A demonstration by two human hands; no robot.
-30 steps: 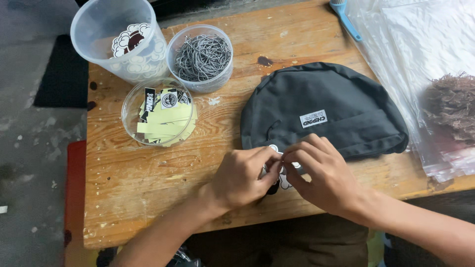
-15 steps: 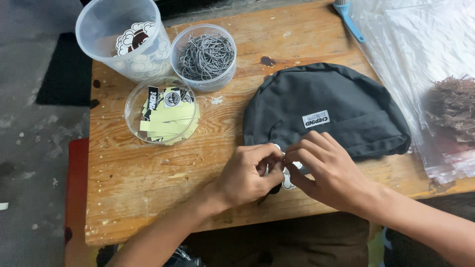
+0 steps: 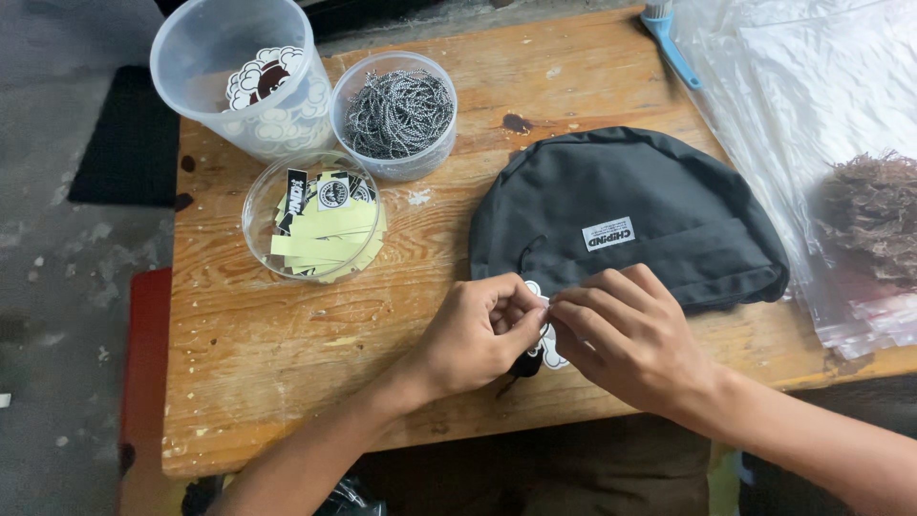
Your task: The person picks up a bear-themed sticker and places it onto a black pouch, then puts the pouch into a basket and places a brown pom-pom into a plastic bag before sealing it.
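A dark grey fabric pouch with a small white label lies on the wooden table. At its near left edge my left hand and my right hand meet, fingertips pinched together on a small white cloud-shaped tag that hangs by the pouch's zipper pull. Most of the tag is hidden under my fingers, and a dark bit shows just below them.
Three clear containers stand at the back left: a tall tub of cloud-shaped tags, a tub of ball chains and a shallow dish of yellow-backed stickers. Clear plastic bags with a brown fibrous clump lie right. A blue-handled brush sits behind.
Both hands stay pinched at the pouch's near edge with only small finger movements. The view has shifted slightly.
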